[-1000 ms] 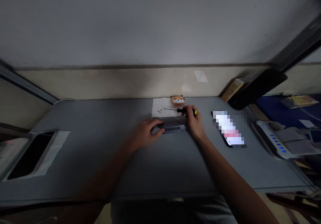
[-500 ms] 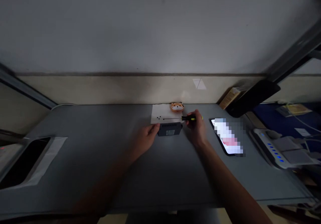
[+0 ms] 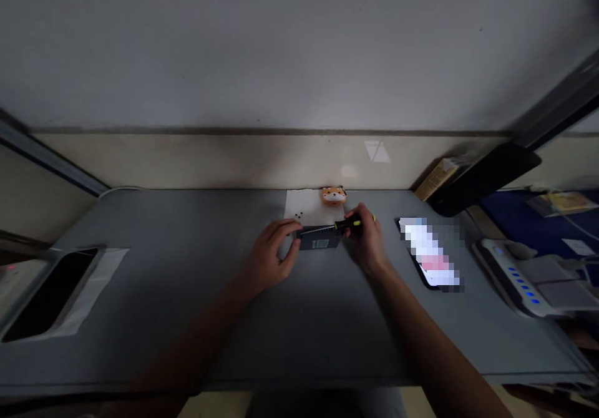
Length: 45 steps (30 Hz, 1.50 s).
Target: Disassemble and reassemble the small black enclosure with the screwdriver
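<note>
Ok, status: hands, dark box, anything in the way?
Left hand gripping dark box, left end. Right hand holding screwdriver, shaft across box; tip contact unclear. Small dark pieces on white paper beyond, no obstruction seen.

On a grey desk, the left hand grips one end of a dark box, and the right hand holds a screwdriver pointing left over it. Beyond the hands, tiny black pieces dot white paper near an animal-faced trinket; right of the right hand lies a lit phone.
</note>
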Each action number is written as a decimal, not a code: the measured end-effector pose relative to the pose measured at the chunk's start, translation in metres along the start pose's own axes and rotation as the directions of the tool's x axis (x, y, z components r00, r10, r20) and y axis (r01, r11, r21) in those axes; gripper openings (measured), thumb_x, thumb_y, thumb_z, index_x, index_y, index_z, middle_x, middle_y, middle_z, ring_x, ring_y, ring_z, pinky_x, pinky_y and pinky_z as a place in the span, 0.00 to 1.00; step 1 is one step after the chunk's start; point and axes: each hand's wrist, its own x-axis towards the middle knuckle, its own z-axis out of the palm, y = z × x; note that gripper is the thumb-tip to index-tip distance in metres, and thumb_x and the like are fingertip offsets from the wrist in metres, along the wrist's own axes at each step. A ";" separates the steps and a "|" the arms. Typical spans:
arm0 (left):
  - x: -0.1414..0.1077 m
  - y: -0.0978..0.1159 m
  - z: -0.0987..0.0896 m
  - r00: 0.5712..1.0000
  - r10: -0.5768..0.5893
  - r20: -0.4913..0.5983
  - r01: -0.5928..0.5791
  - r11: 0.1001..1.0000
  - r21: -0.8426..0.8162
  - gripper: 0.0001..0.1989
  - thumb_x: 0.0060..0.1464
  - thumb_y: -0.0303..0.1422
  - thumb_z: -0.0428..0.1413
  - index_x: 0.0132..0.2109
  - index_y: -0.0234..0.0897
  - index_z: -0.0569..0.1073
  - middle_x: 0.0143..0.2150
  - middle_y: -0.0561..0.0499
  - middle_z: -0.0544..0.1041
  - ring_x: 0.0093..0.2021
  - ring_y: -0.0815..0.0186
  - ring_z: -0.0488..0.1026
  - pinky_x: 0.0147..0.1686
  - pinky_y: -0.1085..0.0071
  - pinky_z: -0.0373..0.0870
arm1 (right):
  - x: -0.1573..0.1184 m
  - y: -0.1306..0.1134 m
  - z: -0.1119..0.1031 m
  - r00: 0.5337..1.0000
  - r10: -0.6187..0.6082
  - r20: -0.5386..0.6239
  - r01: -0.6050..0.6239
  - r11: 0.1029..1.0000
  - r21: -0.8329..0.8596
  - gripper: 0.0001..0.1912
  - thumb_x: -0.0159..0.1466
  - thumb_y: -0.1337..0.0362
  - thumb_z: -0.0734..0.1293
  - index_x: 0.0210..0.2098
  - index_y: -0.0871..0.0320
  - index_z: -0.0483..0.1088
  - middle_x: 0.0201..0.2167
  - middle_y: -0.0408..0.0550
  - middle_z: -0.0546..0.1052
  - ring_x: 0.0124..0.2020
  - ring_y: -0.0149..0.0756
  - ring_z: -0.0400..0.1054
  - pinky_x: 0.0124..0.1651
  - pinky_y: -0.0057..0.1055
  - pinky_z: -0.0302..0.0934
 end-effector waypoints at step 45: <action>0.008 -0.004 -0.007 0.912 0.409 -0.015 -0.378 0.857 0.349 0.08 0.63 0.24 0.54 0.46 0.40 0.73 0.48 0.45 0.83 0.47 0.59 0.81 0.48 0.62 0.75 | 0.019 -0.002 -0.021 0.984 -0.038 -0.175 0.077 0.973 0.218 0.24 0.58 0.39 0.70 0.25 0.53 0.67 0.17 0.38 0.67 0.18 0.28 0.59 0.22 0.29 0.47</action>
